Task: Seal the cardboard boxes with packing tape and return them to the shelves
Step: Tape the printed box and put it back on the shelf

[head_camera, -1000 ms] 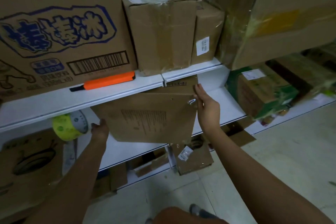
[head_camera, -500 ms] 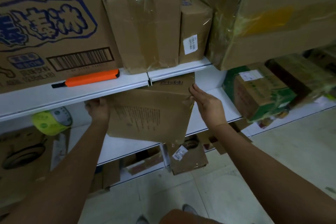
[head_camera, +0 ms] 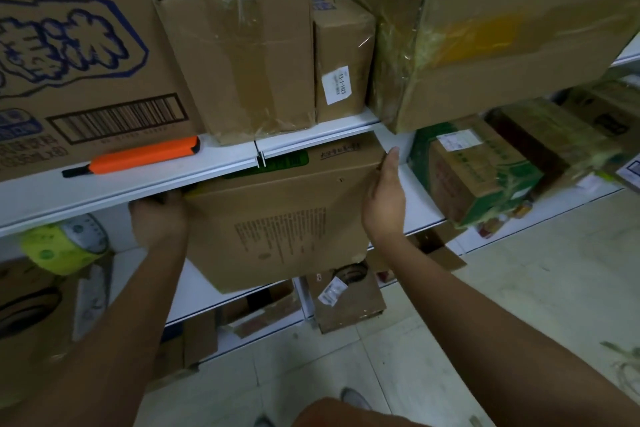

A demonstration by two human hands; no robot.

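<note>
- Brown corrugated cardboard is making the box (head_camera: 284, 218) that the person is holding between both hands, partly under the white metal upper shelf (head_camera: 138, 180) and above the lower shelf (head_camera: 194, 291); its front face is flat, with small printed text and a green label near the top edge.
- The left hand (head_camera: 157, 218) is gripping the left side of the box, with the fingers curling round the top corner, though the fingertips are hiding in shadow.
- The right hand (head_camera: 382, 204) is pressing flat on the right edge of the box, with straight fingers pointing upward.
- An orange plastic cutter (head_camera: 138, 156), long and thin with a black tip, is lying on the upper shelf.
- A round roll of tape (head_camera: 62, 246), yellow-green and glossy, is sitting at the left on the lower shelf.
- A taped box (head_camera: 239, 52) with shiny, wrinkled clear film is standing on the upper shelf, just beside a narrower box (head_camera: 343, 55) carrying a white label.
</note>
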